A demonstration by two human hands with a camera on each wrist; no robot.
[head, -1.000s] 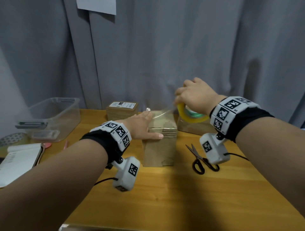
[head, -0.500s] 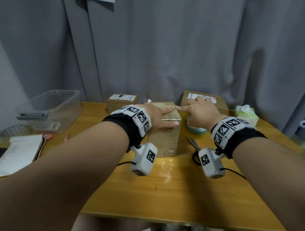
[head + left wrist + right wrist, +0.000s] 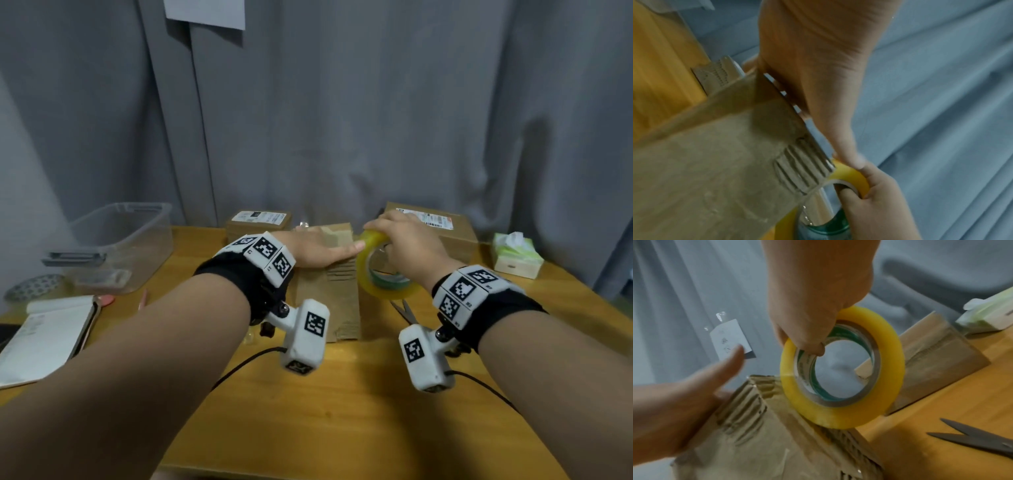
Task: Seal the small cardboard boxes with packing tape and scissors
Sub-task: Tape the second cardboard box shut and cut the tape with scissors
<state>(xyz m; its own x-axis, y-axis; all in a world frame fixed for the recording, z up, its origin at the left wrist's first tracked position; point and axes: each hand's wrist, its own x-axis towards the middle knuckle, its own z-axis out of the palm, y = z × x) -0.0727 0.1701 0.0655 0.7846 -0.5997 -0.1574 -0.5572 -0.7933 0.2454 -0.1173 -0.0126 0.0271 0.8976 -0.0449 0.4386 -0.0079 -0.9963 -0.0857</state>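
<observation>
Head view: high, behind both forearms, facing forward and down over the desk (image 3: 342, 428) toward the grey curtain (image 3: 376, 120); the cardboard box (image 3: 329, 301) sits mid-frame, at middle range.

Left wrist view: very close to the cardboard box (image 3: 715, 178), looking along the left hand (image 3: 813, 68), which lies flat on the box top; curtain behind.

Right wrist view: close above the box's right side, looking along the right hand (image 3: 813, 296) at the tape roll (image 3: 842, 368) (scissors (image 3: 978, 439) at the frame's lower right).

Shared: all three views take in the box, both hands and the tape roll beside the box's right edge.
</observation>
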